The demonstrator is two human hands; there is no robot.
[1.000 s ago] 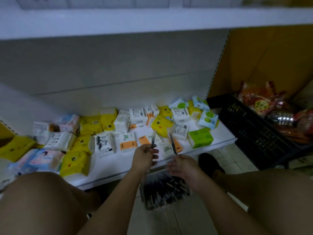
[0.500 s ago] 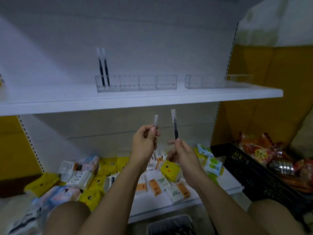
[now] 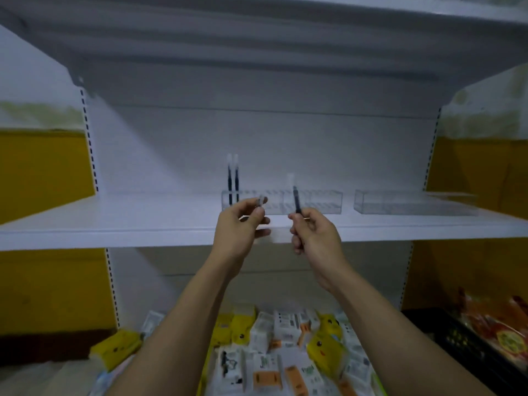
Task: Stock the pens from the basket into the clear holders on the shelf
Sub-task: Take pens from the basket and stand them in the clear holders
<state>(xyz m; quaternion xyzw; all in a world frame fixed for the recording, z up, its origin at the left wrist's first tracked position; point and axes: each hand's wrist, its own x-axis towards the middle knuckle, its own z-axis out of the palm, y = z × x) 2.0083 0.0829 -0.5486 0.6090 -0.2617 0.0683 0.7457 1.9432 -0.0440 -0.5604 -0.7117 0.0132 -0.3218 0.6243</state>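
Left hand (image 3: 243,228) pinches a short-showing pen (image 3: 260,202), its clear tip poking past the thumb. Right hand (image 3: 314,235) grasps an upright pen (image 3: 296,200). The clear holder (image 3: 320,202) sits just behind both sets of fingertips. Two stocked pens (image 3: 233,178) stand in its end, just above the left fingers.

The shelf (image 3: 114,218) is white, the holders (image 3: 323,202) clear, the standing pens (image 3: 236,181) dark with pale caps. At six o'clock yellow packets (image 3: 325,348) bear cartoon faces; at nine o'clock the wall (image 3: 43,172) is mustard.
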